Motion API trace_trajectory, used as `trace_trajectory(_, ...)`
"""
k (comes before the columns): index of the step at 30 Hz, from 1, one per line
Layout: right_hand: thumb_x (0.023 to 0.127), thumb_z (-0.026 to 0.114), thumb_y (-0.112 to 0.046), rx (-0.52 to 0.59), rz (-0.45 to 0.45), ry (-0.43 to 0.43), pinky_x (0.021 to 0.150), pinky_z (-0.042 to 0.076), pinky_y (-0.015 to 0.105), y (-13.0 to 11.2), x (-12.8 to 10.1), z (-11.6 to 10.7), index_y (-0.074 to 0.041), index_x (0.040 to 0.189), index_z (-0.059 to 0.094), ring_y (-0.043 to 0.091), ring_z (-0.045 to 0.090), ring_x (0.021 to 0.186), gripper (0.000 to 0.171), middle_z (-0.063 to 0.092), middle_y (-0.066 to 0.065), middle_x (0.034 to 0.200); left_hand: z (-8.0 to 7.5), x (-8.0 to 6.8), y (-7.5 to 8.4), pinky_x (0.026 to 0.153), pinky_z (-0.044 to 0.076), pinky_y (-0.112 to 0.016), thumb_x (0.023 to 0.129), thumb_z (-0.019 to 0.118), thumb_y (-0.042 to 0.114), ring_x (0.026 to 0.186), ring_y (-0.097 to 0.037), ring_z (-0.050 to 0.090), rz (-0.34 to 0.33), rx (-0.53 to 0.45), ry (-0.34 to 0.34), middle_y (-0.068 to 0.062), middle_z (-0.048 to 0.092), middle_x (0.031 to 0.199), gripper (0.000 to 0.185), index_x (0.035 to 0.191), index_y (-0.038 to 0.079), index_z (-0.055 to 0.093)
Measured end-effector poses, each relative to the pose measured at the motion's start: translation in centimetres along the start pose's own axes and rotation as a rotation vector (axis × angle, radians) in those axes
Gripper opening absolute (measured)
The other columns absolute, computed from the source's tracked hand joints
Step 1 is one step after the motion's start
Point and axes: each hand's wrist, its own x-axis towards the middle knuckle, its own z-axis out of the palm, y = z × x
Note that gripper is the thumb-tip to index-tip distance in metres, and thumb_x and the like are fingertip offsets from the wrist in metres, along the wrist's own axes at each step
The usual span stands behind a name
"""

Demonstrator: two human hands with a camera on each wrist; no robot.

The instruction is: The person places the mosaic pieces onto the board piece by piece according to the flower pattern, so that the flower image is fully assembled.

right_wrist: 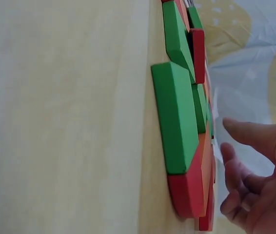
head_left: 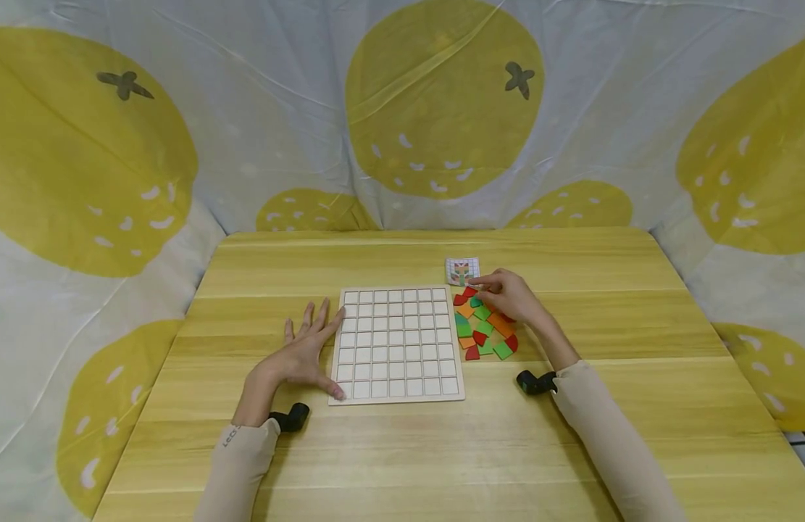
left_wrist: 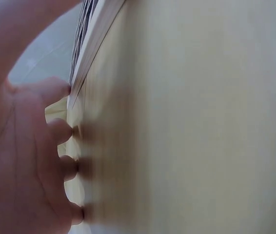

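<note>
A pale wooden grid board [head_left: 397, 344] lies flat on the table with all its cells bare. My left hand [head_left: 306, 342] lies flat beside its left edge, fingers spread, thumb at the lower left corner; the left wrist view shows those fingertips [left_wrist: 62, 131] against the board's edge [left_wrist: 87, 48]. To the right of the board lies a pile of red, green and orange tiles [head_left: 485, 332]. My right hand [head_left: 485, 291] hovers over the pile's far end, fingers loosely curved. In the right wrist view this hand [right_wrist: 255, 185] holds nothing beside a green tile [right_wrist: 174, 117].
A small pattern card [head_left: 461, 271] lies just beyond the tile pile. The wooden table [head_left: 402, 449] is surrounded by a white cloth printed with yellow fruit [head_left: 441, 94]. Black wrist cameras [head_left: 291, 417] sit on both sleeves.
</note>
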Motion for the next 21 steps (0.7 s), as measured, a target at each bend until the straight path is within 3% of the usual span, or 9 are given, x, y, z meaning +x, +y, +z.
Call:
trace_trajectory(9,0.103,0.062,-0.01,0.066,0.104,-0.106,0.057,0.037,0.023,0.6,1.3,-0.4,-0.01,0.127,0.075,0.017,0.046,0.066,0.027,0.066,0.013,0.09,-0.1,-0.1,-0.2,0.116,-0.02,-0.077,0.053,0.1,0.049,0.155,-0.051,-0.023,-0.02,0.007,-0.022,-0.025,-0.02,0.17,0.153,0.168,0.013,0.004)
trace_trajectory(16,0.103,0.062,-0.005,0.088,0.056,-0.167,0.057,0.037,0.023,0.7,1.6,-0.8,-0.007,0.129,0.073,0.017,0.044,0.066,0.029,0.062,0.012,0.083,-0.1,0.0,-0.2,0.116,-0.02,-0.076,0.053,0.1,0.049,0.155,-0.051,-0.023,-0.028,0.01,-0.026,-0.025,-0.02,0.17,0.154,0.168,0.013,0.004)
trace_trajectory(21,0.101,0.065,-0.008,0.105,0.083,-0.158,0.058,0.038,0.023,0.8,1.5,-1.0,-0.005,0.127,0.074,0.017,0.046,0.068,0.027,0.064,0.011,0.084,-0.1,0.0,-0.1,0.116,-0.019,-0.077,0.053,0.1,0.05,0.155,-0.051,-0.023,-0.028,0.011,-0.025,-0.025,-0.02,0.17,0.154,0.168,0.013,0.004)
